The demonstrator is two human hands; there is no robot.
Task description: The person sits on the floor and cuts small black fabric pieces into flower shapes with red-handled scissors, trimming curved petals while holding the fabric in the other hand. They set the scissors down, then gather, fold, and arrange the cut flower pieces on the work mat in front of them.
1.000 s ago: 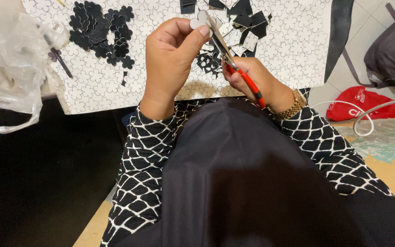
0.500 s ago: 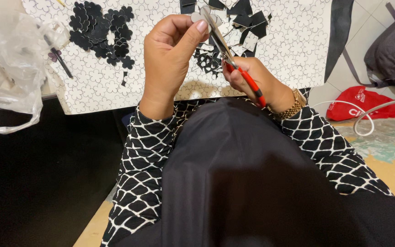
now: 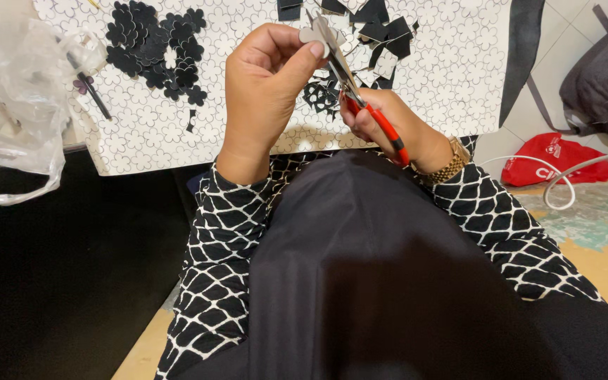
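My left hand (image 3: 265,84) pinches a small pale flower-shaped cutout (image 3: 316,34) between thumb and fingers, held above a white sheet printed with flower outlines (image 3: 233,21). My right hand (image 3: 388,123) grips red-handled scissors (image 3: 364,105), whose blades reach up to the cutout's edge. A gold watch sits on my right wrist. Both sleeves are black with a white lattice pattern.
A pile of black flower cutouts (image 3: 153,46) lies on the sheet's left. Black and pale scraps (image 3: 378,32) lie beyond my hands. A clear plastic bag (image 3: 12,91) is at the left, a red bag (image 3: 554,158), a white cable and a dark backpack (image 3: 603,77) at the right.
My left hand has turned the cutout slightly and the scissors have shifted a little along its edge. Nothing else moved.
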